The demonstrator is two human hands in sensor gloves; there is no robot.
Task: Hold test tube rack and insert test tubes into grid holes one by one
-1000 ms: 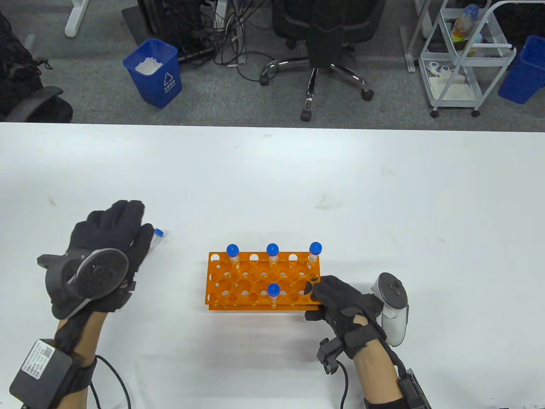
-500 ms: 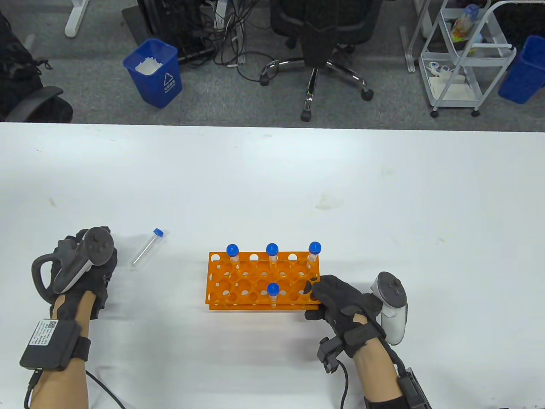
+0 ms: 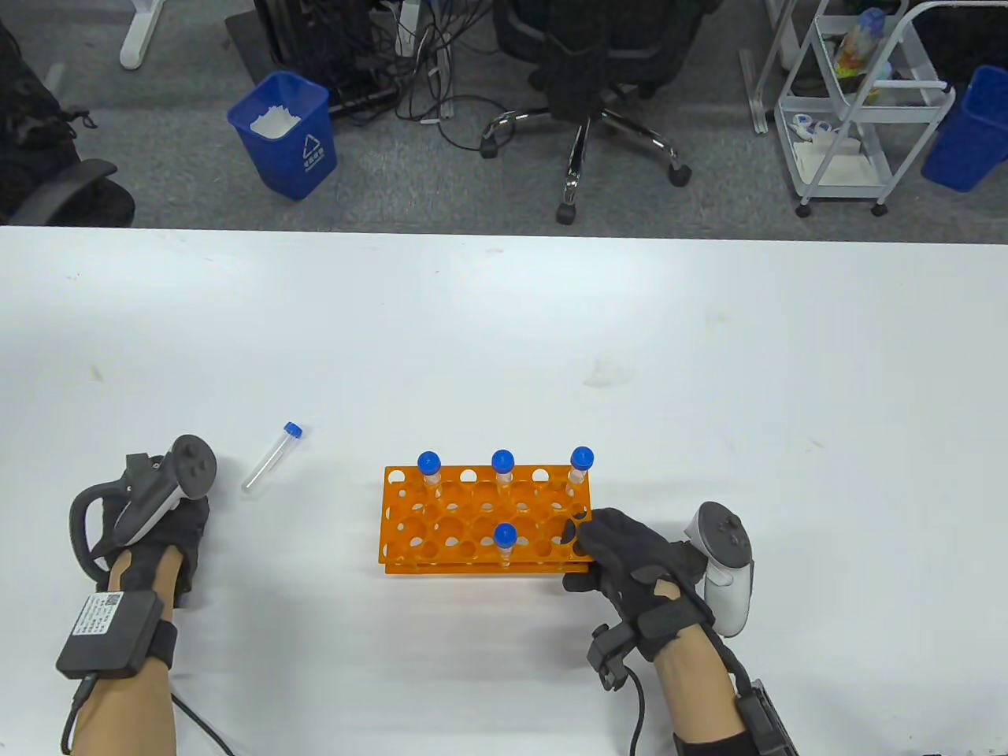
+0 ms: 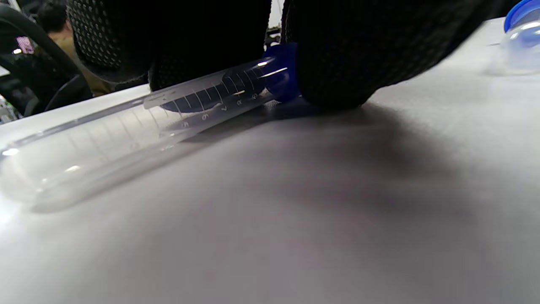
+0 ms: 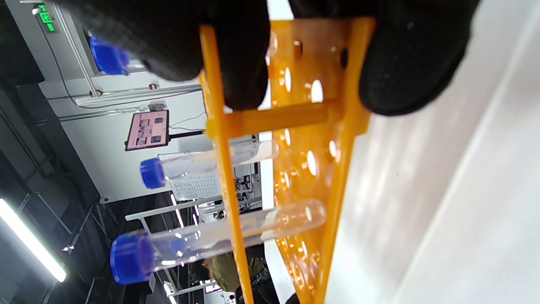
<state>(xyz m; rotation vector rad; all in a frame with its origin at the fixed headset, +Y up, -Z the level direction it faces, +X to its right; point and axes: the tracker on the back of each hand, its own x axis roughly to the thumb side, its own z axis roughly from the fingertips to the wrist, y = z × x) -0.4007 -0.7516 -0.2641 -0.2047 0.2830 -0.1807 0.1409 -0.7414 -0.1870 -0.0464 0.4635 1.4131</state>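
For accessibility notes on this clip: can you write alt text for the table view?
An orange rack on a white table holds four blue-capped tubes; the right hand grips its right end. The left hand rests at far left, a loose tube lying between it and the rack.

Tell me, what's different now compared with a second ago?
The left hand drew back from the loose tube on the table toward the near-left and turned over; its fingers now rest on a second tube lying under it. The loose tube lies uncovered. The right hand keeps gripping the rack, whose four tubes did not move.
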